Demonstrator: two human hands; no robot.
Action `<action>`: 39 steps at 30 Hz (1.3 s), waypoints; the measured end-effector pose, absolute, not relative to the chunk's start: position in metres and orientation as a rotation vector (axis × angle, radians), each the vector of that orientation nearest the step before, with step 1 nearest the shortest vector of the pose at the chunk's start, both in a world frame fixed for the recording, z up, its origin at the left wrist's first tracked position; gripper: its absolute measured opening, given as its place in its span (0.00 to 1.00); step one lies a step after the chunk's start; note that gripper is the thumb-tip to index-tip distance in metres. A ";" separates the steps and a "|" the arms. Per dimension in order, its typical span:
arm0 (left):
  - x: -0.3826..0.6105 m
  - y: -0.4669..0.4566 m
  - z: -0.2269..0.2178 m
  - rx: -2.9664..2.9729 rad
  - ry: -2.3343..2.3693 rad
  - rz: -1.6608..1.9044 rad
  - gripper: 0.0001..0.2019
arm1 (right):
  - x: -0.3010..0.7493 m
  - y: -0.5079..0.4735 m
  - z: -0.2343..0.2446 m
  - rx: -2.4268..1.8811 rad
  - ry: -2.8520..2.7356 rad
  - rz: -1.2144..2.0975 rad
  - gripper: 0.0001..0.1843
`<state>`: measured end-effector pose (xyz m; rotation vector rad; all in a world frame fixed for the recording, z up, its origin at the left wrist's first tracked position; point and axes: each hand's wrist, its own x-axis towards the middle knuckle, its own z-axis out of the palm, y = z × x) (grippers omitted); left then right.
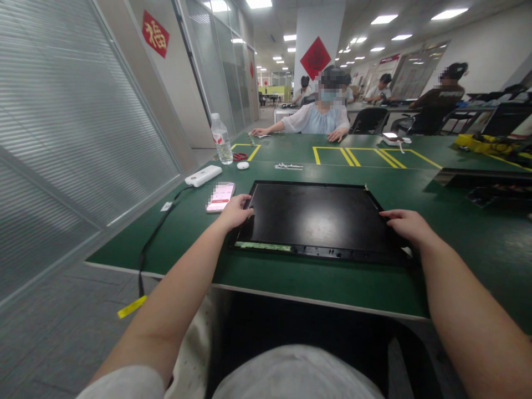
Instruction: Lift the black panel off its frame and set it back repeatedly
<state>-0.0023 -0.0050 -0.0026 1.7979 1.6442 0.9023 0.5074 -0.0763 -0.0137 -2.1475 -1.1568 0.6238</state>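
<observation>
beyond black panel (316, 213), red sign (155, 34) (福)

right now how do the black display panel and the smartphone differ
The display panel is dark, while the smartphone shows a lit pink screen. The display panel is far larger than the smartphone. The display panel is between the left hand and right hand; the smartphone lies beside the left hand. Both are rectangular.

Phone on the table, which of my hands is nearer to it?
Left. Your left grip is close beside the phone, at the dark panel's left edge; your right grip is across at the panel's right edge.
</observation>
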 end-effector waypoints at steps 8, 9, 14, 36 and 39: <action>-0.006 -0.001 -0.001 2.019 1.614 0.822 0.20 | 0.498 -0.080 -0.005 -2.195 -1.143 0.609 0.33; -0.006 -0.001 -0.002 2.049 1.603 0.813 0.21 | 0.497 -0.081 -0.004 -2.201 -1.143 0.604 0.33; -0.005 -0.005 -0.006 2.195 1.541 0.781 0.27 | 0.494 -0.081 -0.001 -2.213 -1.148 0.591 0.31; 0.001 -0.012 -0.005 2.452 1.334 0.683 0.23 | 0.507 -0.076 -0.016 -2.153 -1.152 0.681 0.33; 0.001 -0.009 -0.006 2.434 1.419 0.689 0.20 | 0.507 -0.076 -0.016 -2.156 -1.151 0.700 0.34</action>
